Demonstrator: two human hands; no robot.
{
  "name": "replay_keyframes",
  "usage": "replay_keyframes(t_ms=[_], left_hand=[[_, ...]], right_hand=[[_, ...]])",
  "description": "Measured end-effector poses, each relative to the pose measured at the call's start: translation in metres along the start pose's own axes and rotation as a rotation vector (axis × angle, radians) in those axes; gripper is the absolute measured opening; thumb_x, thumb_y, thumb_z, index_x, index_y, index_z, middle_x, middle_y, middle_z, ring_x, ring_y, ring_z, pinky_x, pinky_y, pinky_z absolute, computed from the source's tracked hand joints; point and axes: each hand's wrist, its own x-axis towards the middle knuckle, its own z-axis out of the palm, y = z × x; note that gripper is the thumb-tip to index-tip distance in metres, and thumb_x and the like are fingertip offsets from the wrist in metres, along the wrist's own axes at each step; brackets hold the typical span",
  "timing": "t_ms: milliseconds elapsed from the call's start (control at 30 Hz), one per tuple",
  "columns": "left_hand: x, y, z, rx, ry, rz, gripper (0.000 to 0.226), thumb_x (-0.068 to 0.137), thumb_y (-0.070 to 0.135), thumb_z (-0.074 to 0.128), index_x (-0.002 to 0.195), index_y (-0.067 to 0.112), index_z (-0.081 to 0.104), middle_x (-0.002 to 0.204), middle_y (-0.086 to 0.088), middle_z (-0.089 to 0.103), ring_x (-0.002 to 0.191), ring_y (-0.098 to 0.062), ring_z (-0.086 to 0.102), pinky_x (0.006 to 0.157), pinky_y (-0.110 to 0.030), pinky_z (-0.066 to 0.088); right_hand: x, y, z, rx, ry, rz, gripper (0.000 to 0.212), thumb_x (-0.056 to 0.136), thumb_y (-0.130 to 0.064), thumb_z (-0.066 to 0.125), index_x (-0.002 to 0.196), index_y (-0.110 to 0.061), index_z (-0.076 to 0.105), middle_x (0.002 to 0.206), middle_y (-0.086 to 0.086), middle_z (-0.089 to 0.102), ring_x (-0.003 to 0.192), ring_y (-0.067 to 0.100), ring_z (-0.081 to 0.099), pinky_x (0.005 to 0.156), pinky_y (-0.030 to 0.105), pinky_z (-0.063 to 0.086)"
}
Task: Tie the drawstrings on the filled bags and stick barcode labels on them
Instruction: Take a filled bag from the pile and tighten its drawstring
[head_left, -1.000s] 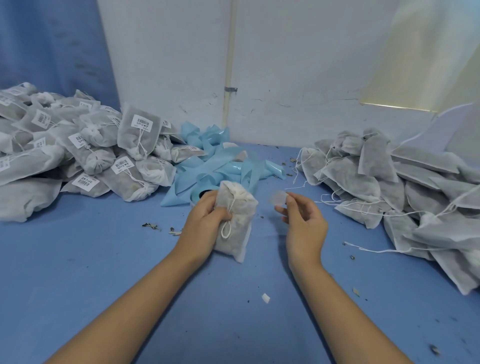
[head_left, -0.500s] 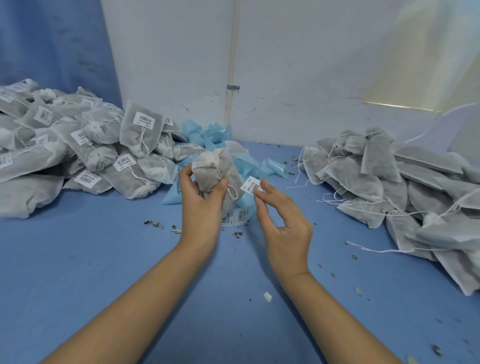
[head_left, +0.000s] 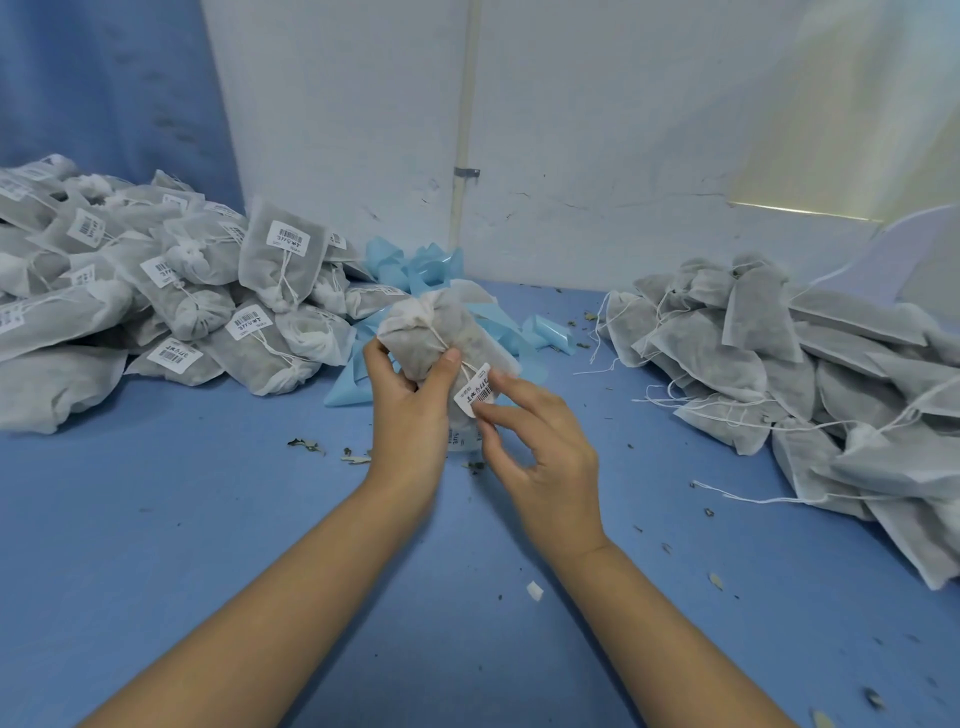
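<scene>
My left hand grips a filled white mesh bag with its drawstring tied, held up above the blue table. A white barcode label lies against the bag's lower side. My right hand pinches that label between thumb and forefinger and holds it on the bag. Under the bag, partly hidden, lies a strip of labels.
A heap of labelled, tied bags fills the left. A heap of unlabelled bags with loose strings fills the right. Light blue backing strips lie at the back centre by the white wall. Dried leaf bits dot the table.
My left hand lifted the bag off the table and turned it. My right hand took a barcode label and brought it onto the bag's side.
</scene>
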Motion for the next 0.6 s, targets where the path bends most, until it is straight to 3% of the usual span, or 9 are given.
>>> replay_keyframes(t_ms=[67,133,233,333,433,533,600], left_hand=[[0.001,-0.001,-0.001,0.0,0.004,-0.005,0.025,0.092,0.01,0.059,0.098,0.028,0.043,0.087,0.0,0.065,0.085,-0.019,0.064,0.081,-0.038,0.051],[0.002,-0.001,-0.002,-0.011,0.003,-0.011,0.024,0.091,0.01,0.059,0.098,0.028,0.045,0.08,0.004,0.066,0.079,-0.015,0.065,0.073,-0.031,0.054],[0.003,0.001,-0.005,-0.004,-0.015,-0.014,0.023,0.091,0.007,0.059,0.099,0.025,0.047,0.068,0.012,0.067,0.066,-0.008,0.066,0.058,-0.021,0.052],[0.002,0.004,-0.004,0.054,-0.09,-0.055,0.021,0.089,0.006,0.061,0.102,0.02,0.053,0.069,0.008,0.069,0.062,-0.008,0.067,0.051,-0.019,0.051],[0.001,0.004,-0.004,0.117,-0.149,-0.098,0.014,0.088,0.008,0.062,0.096,0.019,0.059,0.071,0.005,0.07,0.062,-0.01,0.068,0.049,-0.019,0.05],[0.002,0.001,-0.005,0.164,-0.199,-0.146,0.013,0.086,0.019,0.066,0.098,0.019,0.063,0.082,0.001,0.072,0.071,-0.012,0.069,0.059,-0.023,0.055],[0.004,-0.001,-0.007,0.135,-0.254,-0.2,0.032,0.075,0.034,0.071,0.102,0.018,0.064,0.089,0.0,0.073,0.082,-0.016,0.07,0.073,-0.03,0.057]], right_hand=[[0.0,0.002,-0.001,-0.04,-0.04,-0.007,0.013,0.084,-0.011,0.065,0.092,-0.008,0.075,0.115,0.001,0.068,0.106,0.017,0.059,0.096,0.026,0.045],[0.0,0.001,-0.002,-0.064,-0.073,0.011,0.017,0.084,-0.018,0.063,0.093,-0.012,0.076,0.116,-0.003,0.068,0.107,0.018,0.059,0.095,0.031,0.046],[0.001,-0.004,-0.004,-0.007,-0.057,0.093,0.019,0.085,-0.022,0.062,0.098,-0.015,0.074,0.113,-0.009,0.067,0.106,0.01,0.055,0.096,0.022,0.041],[0.006,-0.007,-0.006,0.121,-0.045,0.381,0.034,0.084,-0.027,0.069,0.118,-0.025,0.062,0.12,-0.017,0.06,0.112,0.0,0.049,0.096,0.011,0.036],[0.011,-0.006,-0.009,0.491,-0.158,0.767,0.044,0.084,-0.019,0.073,0.125,-0.022,0.056,0.118,-0.006,0.064,0.107,0.001,0.059,0.086,0.011,0.044],[0.014,-0.003,-0.011,0.72,-0.192,0.967,0.031,0.082,-0.015,0.072,0.112,-0.01,0.064,0.106,0.009,0.071,0.094,0.015,0.067,0.086,0.028,0.052],[0.016,-0.003,-0.01,0.807,-0.129,1.029,0.038,0.074,-0.023,0.076,0.107,-0.007,0.065,0.099,0.009,0.072,0.091,0.019,0.068,0.088,0.036,0.053]])
